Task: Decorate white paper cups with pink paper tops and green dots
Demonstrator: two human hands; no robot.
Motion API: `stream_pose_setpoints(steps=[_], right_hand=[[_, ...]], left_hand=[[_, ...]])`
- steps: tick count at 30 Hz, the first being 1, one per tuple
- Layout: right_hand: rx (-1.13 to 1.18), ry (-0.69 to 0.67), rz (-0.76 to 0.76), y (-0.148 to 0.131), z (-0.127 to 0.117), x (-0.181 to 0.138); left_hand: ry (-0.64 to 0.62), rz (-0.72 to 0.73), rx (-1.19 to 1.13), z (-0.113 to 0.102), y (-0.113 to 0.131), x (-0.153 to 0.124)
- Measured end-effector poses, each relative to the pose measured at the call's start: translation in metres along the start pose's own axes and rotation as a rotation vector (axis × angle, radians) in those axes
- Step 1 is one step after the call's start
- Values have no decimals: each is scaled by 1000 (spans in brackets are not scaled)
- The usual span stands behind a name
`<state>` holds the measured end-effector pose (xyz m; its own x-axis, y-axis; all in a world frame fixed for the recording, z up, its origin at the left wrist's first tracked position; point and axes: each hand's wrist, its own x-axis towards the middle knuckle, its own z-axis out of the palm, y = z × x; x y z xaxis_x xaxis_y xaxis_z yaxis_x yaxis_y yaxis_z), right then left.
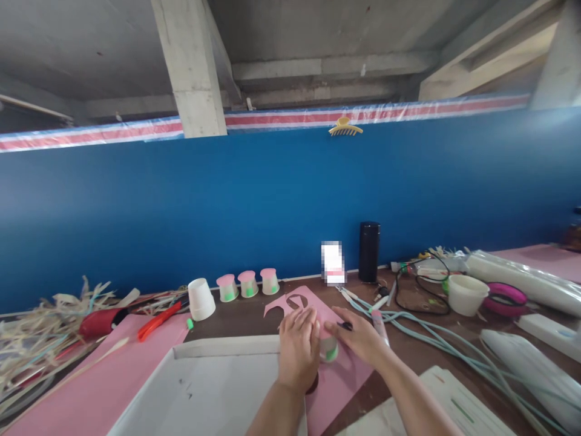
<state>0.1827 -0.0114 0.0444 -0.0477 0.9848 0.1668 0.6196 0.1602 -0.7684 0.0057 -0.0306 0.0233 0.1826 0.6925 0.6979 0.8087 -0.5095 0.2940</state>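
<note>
My left hand (297, 345) presses down on a small white cup with a green band (330, 350), which stands upturned on a pink sheet (336, 378) with round holes cut in it. The fingers curl over the cup's top. My right hand (361, 338) is beside the cup, closed on a dark pen (345, 326) whose tip is at the cup. Three finished cups with pink tops (247, 283) stand in a row at the back by the blue wall. A plain white cup (201, 298) sits upside down to their left.
A white tray (218, 351) lies at the front left, with another pink sheet (100, 381), red scissors (158, 320) and dry straw (36, 333) further left. A black flask (368, 251), a white bowl (466, 294), pale blue cords (436, 342) and plastic rolls (521, 278) are on the right.
</note>
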Motion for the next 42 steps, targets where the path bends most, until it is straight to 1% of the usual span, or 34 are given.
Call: stream_pose_setpoints(steps=[7,11,17,20,24,29,33,36,39,42], right_hand=[[32,-19,39,-4,-2,-1],[48,14,40,-7,-2,-3],[139,73,3,2,-5,3],[157,104,25,4,-6,5],[181,126,53,6,0,7],[203,112,37,9,10,11],[214,109,35,12,12,12],[220,109,47,13,12,13],[233,98,50,16,14,14],[253,84,39,19,15,15]], left_hand=[[-9,28,21,4,-2,-1],[8,28,26,4,-1,-1],[59,74,53,5,-1,-1],[77,77,71,8,0,-1],[74,55,77,12,3,-1],[65,56,57,12,7,-1],[95,47,26,14,6,-2],[93,36,17,16,5,-3],[79,35,44,13,6,-4],[81,87,84,1,13,-4]])
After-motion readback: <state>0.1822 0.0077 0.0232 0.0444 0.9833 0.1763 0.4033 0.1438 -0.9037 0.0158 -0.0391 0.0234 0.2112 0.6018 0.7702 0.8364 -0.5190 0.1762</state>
